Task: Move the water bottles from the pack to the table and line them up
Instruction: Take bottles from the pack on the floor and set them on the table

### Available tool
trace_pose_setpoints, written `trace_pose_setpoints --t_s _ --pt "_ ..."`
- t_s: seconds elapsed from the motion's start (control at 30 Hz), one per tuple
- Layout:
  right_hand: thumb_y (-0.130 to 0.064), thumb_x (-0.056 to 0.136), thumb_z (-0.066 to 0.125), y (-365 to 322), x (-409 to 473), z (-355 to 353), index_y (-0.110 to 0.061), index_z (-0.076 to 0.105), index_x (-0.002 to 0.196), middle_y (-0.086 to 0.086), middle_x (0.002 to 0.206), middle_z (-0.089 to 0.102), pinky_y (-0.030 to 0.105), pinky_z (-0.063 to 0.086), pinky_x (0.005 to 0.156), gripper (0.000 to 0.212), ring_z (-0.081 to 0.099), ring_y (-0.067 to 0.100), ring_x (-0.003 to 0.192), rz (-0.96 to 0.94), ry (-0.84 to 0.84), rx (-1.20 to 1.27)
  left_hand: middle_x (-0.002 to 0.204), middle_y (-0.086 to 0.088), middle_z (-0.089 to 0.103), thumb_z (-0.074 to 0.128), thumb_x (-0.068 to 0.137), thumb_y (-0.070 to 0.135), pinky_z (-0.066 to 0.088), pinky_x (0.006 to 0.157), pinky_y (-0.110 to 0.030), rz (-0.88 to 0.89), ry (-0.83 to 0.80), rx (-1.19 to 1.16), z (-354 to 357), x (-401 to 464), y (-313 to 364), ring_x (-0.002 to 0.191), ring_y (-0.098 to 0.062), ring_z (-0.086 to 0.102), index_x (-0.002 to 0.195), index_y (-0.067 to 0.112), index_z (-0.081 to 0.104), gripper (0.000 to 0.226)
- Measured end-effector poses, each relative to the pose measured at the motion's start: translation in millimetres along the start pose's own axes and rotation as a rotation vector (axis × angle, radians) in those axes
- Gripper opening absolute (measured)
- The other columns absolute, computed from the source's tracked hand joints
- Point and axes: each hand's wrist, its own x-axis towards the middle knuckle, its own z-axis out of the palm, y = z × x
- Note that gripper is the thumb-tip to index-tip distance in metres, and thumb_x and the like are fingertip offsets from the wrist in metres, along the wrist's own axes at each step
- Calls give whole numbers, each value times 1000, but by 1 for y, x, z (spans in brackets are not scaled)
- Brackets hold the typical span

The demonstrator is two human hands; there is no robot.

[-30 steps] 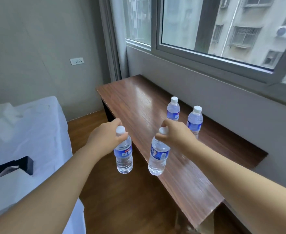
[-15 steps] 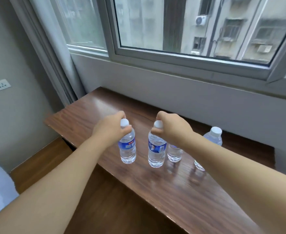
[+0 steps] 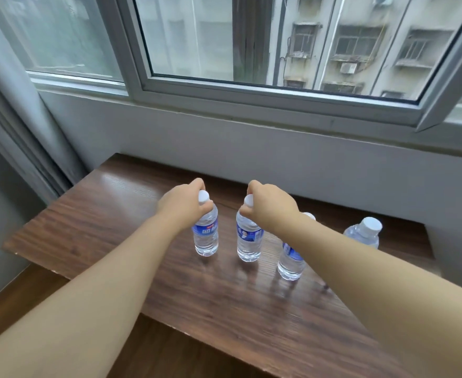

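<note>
Several clear water bottles with blue labels and white caps stand in a row on the brown wooden table [image 3: 93, 222]. My left hand [image 3: 182, 204] grips the neck of the leftmost bottle [image 3: 206, 233]. My right hand [image 3: 272, 205] grips the neck of the second bottle [image 3: 248, 238]. Both bottles stand upright with their bases on the tabletop. A third bottle [image 3: 291, 259] stands just right of them, half hidden by my right forearm. A fourth bottle [image 3: 364, 233] stands further right, its lower part hidden by the same arm. The pack is out of view.
The table runs along a grey wall [image 3: 251, 156] under a window [image 3: 278, 50]. A grey curtain [image 3: 20, 126] hangs at the left. Wooden floor [image 3: 11, 301] lies beyond the table's front left edge.
Both hands carried their bottles from beside the table's near edge over it and set them down left of the two standing bottles. The view turned toward the window.
</note>
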Motion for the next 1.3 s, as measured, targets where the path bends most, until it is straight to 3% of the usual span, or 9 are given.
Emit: trace_pose_setpoints --t_s 0.23,0.53,0.7,0.83,0.97,1.03,1.1,1.17,1.3 --pt "-20 86 51 1 7 17 -8 50 111 8 91 49 32 37 62 28 50 30 79 87 -40 23 89 -6 56 51 87 32 47 72 -38 -2 -31 14 19 10 -9 86 -31 53 101 16 47 21" --pt "-21 94 49 -1 7 32 -8 47 117 14 111 54 33 36 65 26 51 34 84 130 -32 46 103 -7 55 61 85 43 49 80 -42 -42 -94 -11 18 7 -17 95 -31 55 109 16 45 39" --pt "-22 92 52 2 -5 28 -9 38 95 9 91 49 32 35 61 20 46 28 78 173 -19 80 115 -10 58 65 83 36 49 84 -42 -83 -86 -26 18 -4 -21 102 -32 57 121 14 42 49" --pt "-19 92 50 9 -24 19 -10 42 86 4 79 48 28 28 51 13 49 28 76 164 -39 62 118 -13 58 58 87 36 44 81 -37 -270 -81 117 13 -21 -18 108 -33 57 121 7 42 48" --pt "-19 92 46 23 -57 21 -11 48 80 5 80 52 26 29 50 14 50 27 76 116 -82 34 101 -6 65 51 85 36 47 79 -33 -161 -332 217 25 -51 -10 93 -26 60 100 14 60 28" --pt "-23 92 46 38 -81 27 -10 56 88 8 87 58 26 36 54 17 53 27 78 97 -138 63 109 -4 65 56 88 37 48 85 -31 -46 -529 218 42 -72 9 100 -21 60 105 12 63 31" --pt "-28 92 48 62 -109 34 -11 62 103 7 101 64 33 48 70 24 59 28 88 83 -229 96 113 0 63 58 90 38 48 90 -30 24 -681 162 62 -96 34 103 -16 60 112 15 61 31" --pt "-31 92 50 95 -140 38 -15 63 107 6 110 65 37 51 83 26 60 27 99 70 -330 139 113 2 63 58 90 38 48 90 -30 67 -734 129 87 -120 63 100 -15 60 111 18 61 29" --pt "-30 94 50 181 -220 47 -16 63 114 4 118 63 38 49 94 27 58 24 110 141 -436 209 109 5 60 57 89 40 45 87 -28 201 -772 158 144 -165 134 100 -14 56 100 26 59 18"
